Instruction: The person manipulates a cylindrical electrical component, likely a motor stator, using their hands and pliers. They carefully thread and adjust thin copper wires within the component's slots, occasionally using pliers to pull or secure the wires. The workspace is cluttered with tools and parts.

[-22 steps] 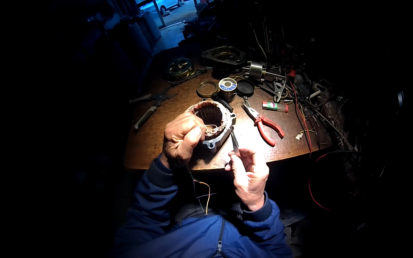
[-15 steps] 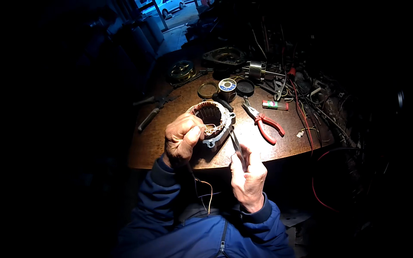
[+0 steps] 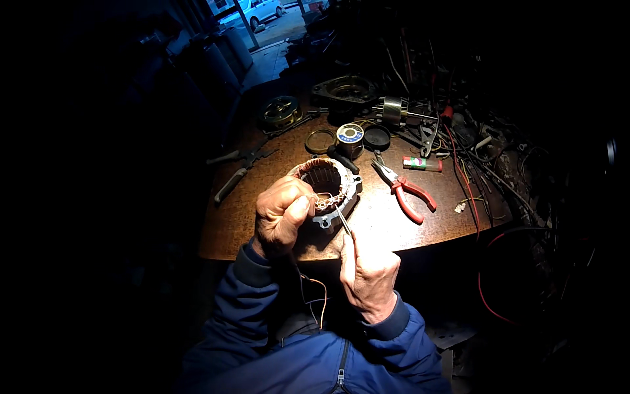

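Observation:
A motor stator, with copper windings round its open bore and a grey metal housing, stands on the table before me. My left hand is closed at its near left rim, thumb and forefinger pinched on a thin pale strand that loops over the windings. From the right, my right hand grips slim metal tweezers, their tip at the near edge of the windings. The tweezers' rear part is hidden by my fingers.
Red-handled long-nose pliers lie right of the stator, near a lighter. Behind stand a solder spool, a rotor with shaft and a metal end cover. Another tool lies left. Tangled wires crowd the right edge.
My right hand has shifted left and turned over more, bringing the tweezers' tip from the stator's right side to its near rim. The left hand keeps its pinch.

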{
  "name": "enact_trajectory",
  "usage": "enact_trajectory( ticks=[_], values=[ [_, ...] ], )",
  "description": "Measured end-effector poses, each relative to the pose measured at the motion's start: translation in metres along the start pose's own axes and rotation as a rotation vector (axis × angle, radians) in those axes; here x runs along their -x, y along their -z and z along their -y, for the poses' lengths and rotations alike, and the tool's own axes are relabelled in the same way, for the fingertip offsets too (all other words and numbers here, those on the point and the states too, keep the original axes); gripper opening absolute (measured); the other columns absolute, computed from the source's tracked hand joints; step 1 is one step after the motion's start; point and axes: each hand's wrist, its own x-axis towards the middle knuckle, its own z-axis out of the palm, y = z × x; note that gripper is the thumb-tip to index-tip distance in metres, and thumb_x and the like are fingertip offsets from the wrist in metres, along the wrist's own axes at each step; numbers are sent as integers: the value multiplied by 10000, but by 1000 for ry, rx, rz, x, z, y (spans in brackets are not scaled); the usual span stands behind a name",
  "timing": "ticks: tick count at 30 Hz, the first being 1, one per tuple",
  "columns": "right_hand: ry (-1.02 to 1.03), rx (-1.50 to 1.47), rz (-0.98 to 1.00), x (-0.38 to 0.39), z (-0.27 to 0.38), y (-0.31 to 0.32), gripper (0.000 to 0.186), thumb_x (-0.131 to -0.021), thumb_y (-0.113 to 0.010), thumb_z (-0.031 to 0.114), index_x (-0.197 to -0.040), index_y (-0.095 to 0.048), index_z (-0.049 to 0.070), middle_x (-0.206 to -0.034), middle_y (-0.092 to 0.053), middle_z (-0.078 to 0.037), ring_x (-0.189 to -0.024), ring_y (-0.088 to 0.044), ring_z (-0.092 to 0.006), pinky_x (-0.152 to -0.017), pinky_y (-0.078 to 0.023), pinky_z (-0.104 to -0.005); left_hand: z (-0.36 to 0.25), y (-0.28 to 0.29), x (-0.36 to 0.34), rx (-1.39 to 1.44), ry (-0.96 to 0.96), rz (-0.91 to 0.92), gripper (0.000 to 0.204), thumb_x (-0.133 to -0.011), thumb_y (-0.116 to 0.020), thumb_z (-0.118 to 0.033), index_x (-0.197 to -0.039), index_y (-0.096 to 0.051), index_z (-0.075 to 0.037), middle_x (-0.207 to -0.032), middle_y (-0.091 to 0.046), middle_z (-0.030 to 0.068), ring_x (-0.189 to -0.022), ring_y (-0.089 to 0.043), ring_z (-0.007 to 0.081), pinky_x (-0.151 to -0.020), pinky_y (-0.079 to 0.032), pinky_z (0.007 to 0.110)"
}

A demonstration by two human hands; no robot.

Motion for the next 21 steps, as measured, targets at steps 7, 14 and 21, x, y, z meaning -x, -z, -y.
enact_trajectory(
  ticks=[7,14,21],
  values=[
    [31,27,-31,-3,-3,-5,63,-950,-680,6,-1006,-708,-6,-726,-646,-161,-572,-643,-340,-544,-513,-393,-1,0,-1,-8,-15,-14,270,-967,-591,-107,-715,-623,-17,-750,-644,81,-750,-610,198,-732,-491,344],
    [28,53,-25,-3,-4,-6,80,-953,-683,15,-1021,-715,-10,-737,-660,-166,-562,-648,-335,-535,-512,-388,-1,0,-1,17,-1,-6,292,-983,-591,-140,-722,-628,-13,-759,-645,80,-760,-604,194,-734,-486,340],
    [62,66,-9,-3,-3,-6,79,-944,-686,8,-1012,-715,-20,-739,-662,-162,-566,-647,-341,-533,-513,-388,0,-1,1,-9,0,1,319,-987,-585,-186,-727,-641,-9,-770,-634,79,-771,-597,188,-725,-478,321]
  ],
)
